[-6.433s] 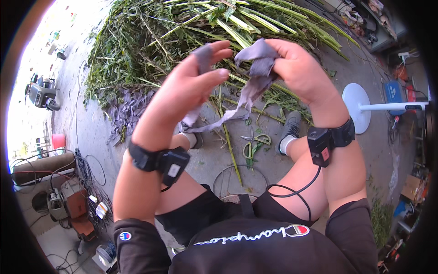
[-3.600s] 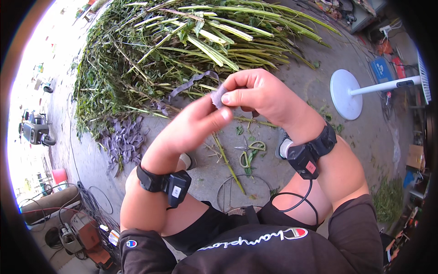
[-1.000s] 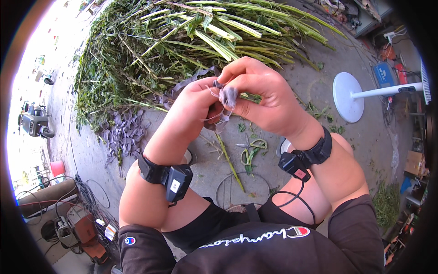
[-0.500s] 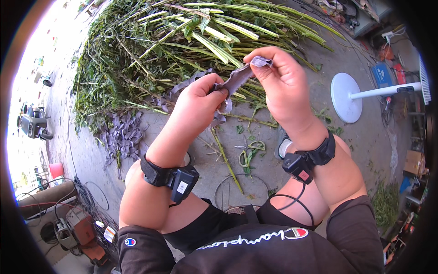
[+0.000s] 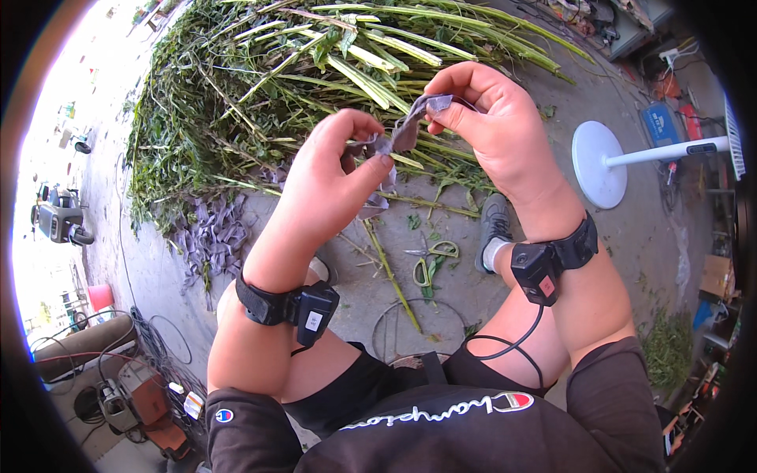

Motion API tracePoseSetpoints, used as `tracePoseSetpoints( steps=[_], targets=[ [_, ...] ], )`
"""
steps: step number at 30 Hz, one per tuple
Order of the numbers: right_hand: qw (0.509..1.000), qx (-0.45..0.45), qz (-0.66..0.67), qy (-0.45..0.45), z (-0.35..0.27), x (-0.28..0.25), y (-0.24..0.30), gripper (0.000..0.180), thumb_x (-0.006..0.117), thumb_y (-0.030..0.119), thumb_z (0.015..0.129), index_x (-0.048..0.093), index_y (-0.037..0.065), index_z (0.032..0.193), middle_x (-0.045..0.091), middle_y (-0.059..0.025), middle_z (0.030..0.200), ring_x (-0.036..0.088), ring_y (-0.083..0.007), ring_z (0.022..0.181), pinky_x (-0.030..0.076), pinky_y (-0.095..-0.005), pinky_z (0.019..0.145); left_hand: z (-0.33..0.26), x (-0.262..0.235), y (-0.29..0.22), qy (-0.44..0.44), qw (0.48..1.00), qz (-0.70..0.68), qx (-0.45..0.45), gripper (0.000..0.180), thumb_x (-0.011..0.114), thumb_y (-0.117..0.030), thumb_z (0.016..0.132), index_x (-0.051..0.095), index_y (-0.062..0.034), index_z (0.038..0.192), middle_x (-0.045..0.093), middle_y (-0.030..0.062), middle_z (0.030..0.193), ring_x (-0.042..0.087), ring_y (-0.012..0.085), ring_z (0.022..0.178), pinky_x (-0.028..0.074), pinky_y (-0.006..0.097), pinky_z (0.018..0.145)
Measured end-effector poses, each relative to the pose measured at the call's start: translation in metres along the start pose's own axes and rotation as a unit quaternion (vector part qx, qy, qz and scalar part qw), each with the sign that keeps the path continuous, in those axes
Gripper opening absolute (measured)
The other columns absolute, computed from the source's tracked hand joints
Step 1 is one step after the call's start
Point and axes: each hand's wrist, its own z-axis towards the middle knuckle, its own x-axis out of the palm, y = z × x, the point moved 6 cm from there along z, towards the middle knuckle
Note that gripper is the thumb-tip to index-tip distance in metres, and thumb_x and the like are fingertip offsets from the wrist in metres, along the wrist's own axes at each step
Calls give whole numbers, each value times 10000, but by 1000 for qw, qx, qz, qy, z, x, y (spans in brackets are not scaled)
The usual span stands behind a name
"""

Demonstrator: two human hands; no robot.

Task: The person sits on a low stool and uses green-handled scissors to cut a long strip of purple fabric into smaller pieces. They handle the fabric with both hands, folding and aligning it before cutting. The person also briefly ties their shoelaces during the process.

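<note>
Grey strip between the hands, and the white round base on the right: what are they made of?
Strip: looks like soft cloth or a limp fibre band, matte grey; it folds and twists between left hand and right hand. Could be dried plant material; can't tell.
Base: smooth white disc with a white pole, probably plastic or painted metal.

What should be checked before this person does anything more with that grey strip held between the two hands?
1. Left hand pinches one end of the grey strip: ok.
2. Right hand pinches the other end: ok.
3. Strip raised above the green stalks, not snagged: ok.
4. Scissors lie on the ground between the feet, within reach: ok.
5. Strip untorn: cannot tell.
</note>
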Motion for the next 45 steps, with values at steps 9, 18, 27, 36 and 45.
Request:
tracePoseSetpoints(
  steps=[9, 18, 27, 36, 45],
  targets=[
    [990, -34, -135, 24, -11, 20, 2, 127, 657, 55, 877, 692, -2, 985, 677, -32, 863, 600, -69, 776, 496, -232, 681, -3, 11, -12, -12, 988, -151, 27, 398, 801, -209, 764, 589, -17, 1039, 625, 28, 910, 543, 63, 705, 476, 231, 648],
    [999, -1, 41, 25, -5, 17, -5, 84, 597, -5, 903, 611, 30, 977, 627, -10, 863, 563, -74, 758, 485, -218, 707, -5, 14, -3, 36, 948, -295, -111, 103, 576, -37, 893, 620, -15, 983, 646, 13, 762, 593, 58, 681, 465, 210, 576],
    [975, 64, 212, 30, -6, 15, -7, 146, 584, 143, 927, 586, 35, 1026, 613, -11, 927, 578, -91, 880, 482, -247, 758, -6, 16, 6, -5, 901, -424, -92, 119, 582, -68, 923, 608, -21, 1029, 635, 10, 766, 535, 51, 586, 369, 186, 486],
    [999, 34, -28, -2, -10, 18, -18, 160, 623, 161, 922, 624, 1, 921, 585, 23, 748, 504, -46, 686, 427, -206, 628, -3, 23, 1, -59, 940, -333, -50, 103, 611, -126, 923, 625, -31, 961, 621, -12, 737, 460, 19, 557, 349, 192, 493],
    [998, 10, 26, -49, -9, 8, -12, 85, 647, 89, 894, 635, 5, 899, 618, 18, 777, 532, -35, 707, 442, -199, 646, -4, 18, 7, 21, 920, -386, -69, 237, 481, -204, 979, 603, -20, 1066, 609, 30, 773, 479, 83, 557, 353, 220, 489]
  ],
)
